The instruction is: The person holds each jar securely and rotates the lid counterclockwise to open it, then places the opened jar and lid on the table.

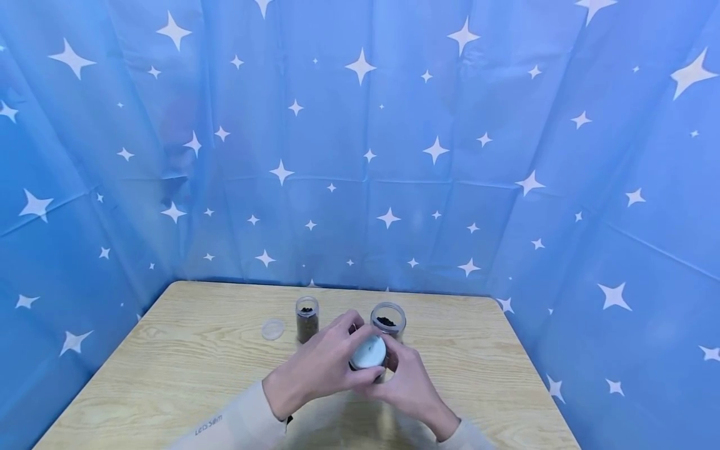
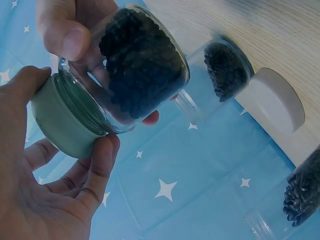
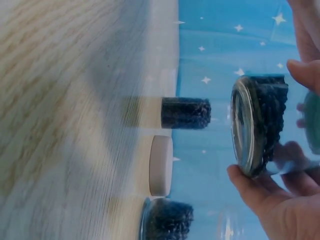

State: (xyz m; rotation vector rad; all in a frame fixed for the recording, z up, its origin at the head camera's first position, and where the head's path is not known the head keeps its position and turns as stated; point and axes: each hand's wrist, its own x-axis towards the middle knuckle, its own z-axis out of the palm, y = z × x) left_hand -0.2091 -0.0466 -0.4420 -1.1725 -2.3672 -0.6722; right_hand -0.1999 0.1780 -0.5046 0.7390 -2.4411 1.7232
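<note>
Both hands meet on a clear jar partly filled with dark bean-like pieces. My left hand grips its pale green lid, thumb on one side and fingertips round the other. The lid sits at the jar's mouth and appears light blue from above. Around the glass body, my right hand holds the jar with thumb and fingers, seen in the right wrist view near the jar's base. Just behind the hands stands an uncovered jar with dark contents. A narrower uncovered jar is left of it.
A translucent disc-like lid lies left of the narrow jar. Between the two standing jars, a pale round lid rests on the wooden table; the hands hide it in the head view. A blue star-patterned curtain surrounds the table's back and sides.
</note>
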